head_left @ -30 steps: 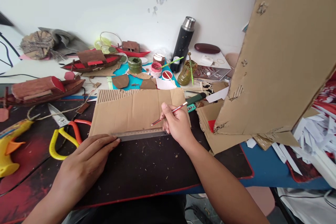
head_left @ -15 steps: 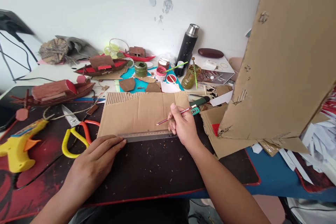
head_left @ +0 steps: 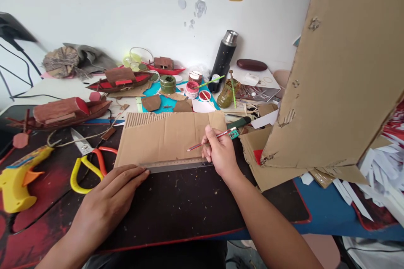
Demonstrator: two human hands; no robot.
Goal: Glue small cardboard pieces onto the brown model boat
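A flat sheet of brown cardboard [head_left: 164, 136] lies on the dark desk mat [head_left: 176, 206]. A steel ruler [head_left: 175, 165] rests along the sheet's near edge. My left hand [head_left: 109, 201] lies flat on the mat, its fingertips pressing the ruler's left end. My right hand [head_left: 221, 153] holds a red pencil [head_left: 206, 140] and rests on the ruler's right end, the pencil tip hovering just above the cardboard.
Yellow-and-orange scissors [head_left: 86, 162] and a yellow glue gun [head_left: 19, 178] lie at the left. Model boats [head_left: 59, 111], paint jars [head_left: 192, 88] and a black flask [head_left: 224, 61] stand behind. A large cardboard sheet [head_left: 344, 71] leans at the right over paper scraps [head_left: 381, 172].
Both hands, the ruler and the pencil keep the same places on the cardboard. Only the head camera has shifted a little, down and to the left.
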